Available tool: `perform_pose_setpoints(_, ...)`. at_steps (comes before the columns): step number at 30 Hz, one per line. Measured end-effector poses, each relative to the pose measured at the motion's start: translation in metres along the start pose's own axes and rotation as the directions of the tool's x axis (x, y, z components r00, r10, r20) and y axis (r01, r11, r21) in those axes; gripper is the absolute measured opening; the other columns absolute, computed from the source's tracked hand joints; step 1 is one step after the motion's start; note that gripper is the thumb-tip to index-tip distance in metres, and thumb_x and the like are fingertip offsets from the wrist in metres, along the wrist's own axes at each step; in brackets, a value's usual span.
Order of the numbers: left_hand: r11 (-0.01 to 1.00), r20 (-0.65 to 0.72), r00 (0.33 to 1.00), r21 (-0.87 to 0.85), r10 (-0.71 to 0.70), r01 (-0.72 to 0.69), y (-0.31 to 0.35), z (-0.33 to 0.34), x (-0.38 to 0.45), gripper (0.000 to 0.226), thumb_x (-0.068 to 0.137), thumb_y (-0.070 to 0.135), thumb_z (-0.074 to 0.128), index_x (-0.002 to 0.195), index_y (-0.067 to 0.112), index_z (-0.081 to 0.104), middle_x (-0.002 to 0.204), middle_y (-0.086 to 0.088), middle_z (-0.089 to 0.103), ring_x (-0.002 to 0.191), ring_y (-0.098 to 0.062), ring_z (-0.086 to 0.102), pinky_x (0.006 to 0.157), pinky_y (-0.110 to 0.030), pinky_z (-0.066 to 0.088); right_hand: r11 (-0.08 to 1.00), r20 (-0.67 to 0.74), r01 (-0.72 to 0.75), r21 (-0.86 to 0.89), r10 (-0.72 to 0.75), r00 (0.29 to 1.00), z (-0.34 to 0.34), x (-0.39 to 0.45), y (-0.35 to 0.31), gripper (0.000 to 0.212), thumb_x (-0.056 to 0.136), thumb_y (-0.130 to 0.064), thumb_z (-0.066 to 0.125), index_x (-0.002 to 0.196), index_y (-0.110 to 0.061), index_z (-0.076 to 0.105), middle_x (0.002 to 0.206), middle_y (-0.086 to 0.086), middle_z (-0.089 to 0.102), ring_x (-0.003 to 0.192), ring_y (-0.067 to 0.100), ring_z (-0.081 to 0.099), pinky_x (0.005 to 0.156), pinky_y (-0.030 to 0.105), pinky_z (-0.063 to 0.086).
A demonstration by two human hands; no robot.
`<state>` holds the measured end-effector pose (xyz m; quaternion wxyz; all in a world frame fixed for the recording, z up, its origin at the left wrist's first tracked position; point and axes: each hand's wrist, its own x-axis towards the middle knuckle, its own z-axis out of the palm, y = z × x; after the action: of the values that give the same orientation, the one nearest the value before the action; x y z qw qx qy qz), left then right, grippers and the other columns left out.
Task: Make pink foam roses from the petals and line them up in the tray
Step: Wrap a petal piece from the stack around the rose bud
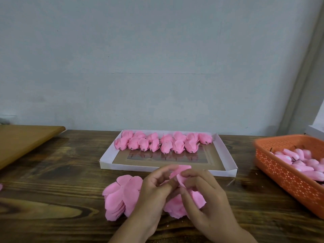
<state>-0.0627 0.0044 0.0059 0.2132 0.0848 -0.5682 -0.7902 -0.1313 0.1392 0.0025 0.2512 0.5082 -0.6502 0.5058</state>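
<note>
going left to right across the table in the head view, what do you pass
wooden board → stack of pink petals → left hand → right hand → orange basket. The white tray of roses lies farther back, spanning the middle.

Both hands meet over the near middle of the dark wooden desk (52,172). The left hand (154,192) and right hand (206,195) pinch a partly formed pink foam rose (180,174) between curled fingers. A stack of loose pink petals (121,195) lies on the desk just left of the left hand. Beyond the hands sits a white cardboard tray (105,163); finished roses (163,142) fill two rows along its far side. An orange perforated basket (287,178) at the right holds pink pieces (298,160). A lighter wooden board (22,141) lies at the far left
</note>
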Motion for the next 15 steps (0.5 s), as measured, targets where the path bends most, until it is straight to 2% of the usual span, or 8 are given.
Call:
perform_pose_setpoints(3, 0.999, -0.028, 0.999, 0.029, -0.021, 0.022, -0.0027, -0.0015, 0.0034, 0.03, 0.067, 0.021, 0.081, 0.097, 0.018, 0.08, 0.108, -0.017, 0.076, 0.102, -0.033, 0.074, 0.077, -0.033, 0.059, 0.999, -0.011, -0.032, 0.026, 0.033, 0.999, 0.0011, -0.0001, -0.0006, 0.005, 0.092, -0.02, 0.061, 0.094, -0.025, 0.06, 0.119, -0.016, 0.059, 0.1, 0.01, 0.063, 0.079, 0.013, 0.046)
perform_pose_setpoints(7, 0.999, -0.062, 0.998, 0.02, -0.033, 0.034, -0.0036, -0.0014, 0.0039, 0.03, 0.062, 0.022, 0.082, 0.092, 0.017, 0.08, 0.098, -0.016, 0.077, 0.095, -0.03, 0.075, 0.074, -0.03, 0.06, 0.999, 0.002, -0.036, 0.004, 0.036, 0.999, -0.0001, 0.0007, -0.0011, 0.007, 0.094, -0.022, 0.058, 0.097, -0.028, 0.056, 0.122, -0.014, 0.053, 0.102, 0.003, 0.06, 0.081, 0.008, 0.043)
perform_pose_setpoints(10, 0.998, -0.052, 0.998, 0.047, -0.035, 0.038, -0.0024, -0.0005, 0.0012, 0.019, 0.075, 0.01, 0.08, 0.093, 0.016, 0.08, 0.1, -0.015, 0.077, 0.095, -0.03, 0.076, 0.073, -0.03, 0.06, 1.0, 0.01, -0.028, -0.005, 0.028, 1.0, 0.0012, 0.0001, -0.0003, 0.004, 0.093, -0.024, 0.061, 0.097, -0.026, 0.061, 0.122, -0.013, 0.051, 0.1, 0.007, 0.06, 0.08, 0.012, 0.046)
perform_pose_setpoints(12, 0.995, -0.039, 0.998, 0.081, -0.051, 0.054, -0.0025, -0.0013, 0.0, 0.022, 0.087, -0.002, 0.072, 0.094, 0.017, 0.08, 0.102, -0.014, 0.078, 0.096, -0.031, 0.076, 0.075, -0.033, 0.061, 0.999, 0.013, -0.039, -0.01, 0.039, 0.999, 0.0021, -0.0011, -0.0001, 0.008, 0.092, -0.025, 0.063, 0.096, -0.021, 0.068, 0.122, -0.01, 0.052, 0.099, 0.01, 0.061, 0.078, 0.018, 0.049)
perform_pose_setpoints(15, 0.996, -0.019, 0.999, 0.074, -0.045, 0.047, 0.0007, 0.0011, -0.001, 0.017, 0.085, 0.006, 0.076, 0.097, 0.016, 0.079, 0.104, -0.015, 0.077, 0.1, -0.034, 0.075, 0.085, -0.043, 0.061, 0.998, 0.012, -0.064, 0.013, 0.064, 0.998, 0.0018, -0.0011, 0.0, 0.013, 0.092, -0.018, 0.061, 0.098, -0.016, 0.072, 0.117, -0.005, 0.056, 0.104, 0.009, 0.061, 0.082, 0.017, 0.049)
